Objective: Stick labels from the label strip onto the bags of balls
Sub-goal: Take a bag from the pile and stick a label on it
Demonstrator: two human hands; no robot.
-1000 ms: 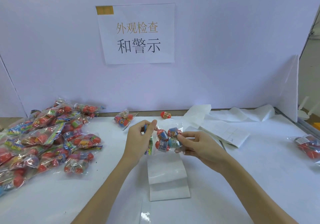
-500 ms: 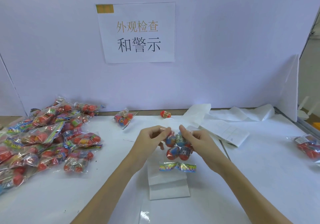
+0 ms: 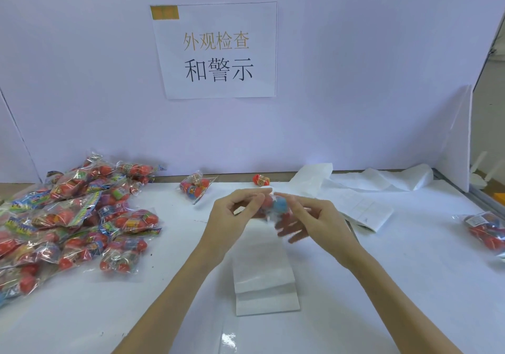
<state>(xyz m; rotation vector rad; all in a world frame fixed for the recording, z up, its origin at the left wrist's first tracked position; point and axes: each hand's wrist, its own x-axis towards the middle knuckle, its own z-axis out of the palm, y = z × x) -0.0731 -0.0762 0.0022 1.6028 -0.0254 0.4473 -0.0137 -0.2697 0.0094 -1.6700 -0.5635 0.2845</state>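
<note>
Premises: a packing or inspection station in a small factory or workshop; white worktable (image 3: pixel 382 285) enclosed by plain white partition boards (image 3: pixel 355 80); printed paper sign (image 3: pixel 218 50) in Chinese characters fixed upper centre of the frame; a heap of identical bagged balls (image 3: pixel 71 217) at left, further bags (image 3: pixel 486 233) at the right edge; loose label backing sheets (image 3: pixel 363 206) at centre right.

We note red and blue balls in the clear held bag (image 3: pixel 276 207). Piled bags (image 3: pixel 73 217) show red balls, multicoloured header cards. Surface (image 3: pixel 382 271) white; label strip (image 3: pixel 263 280) white; wall sign (image 3: pixel 218 50) white, orange and black characters.
</note>
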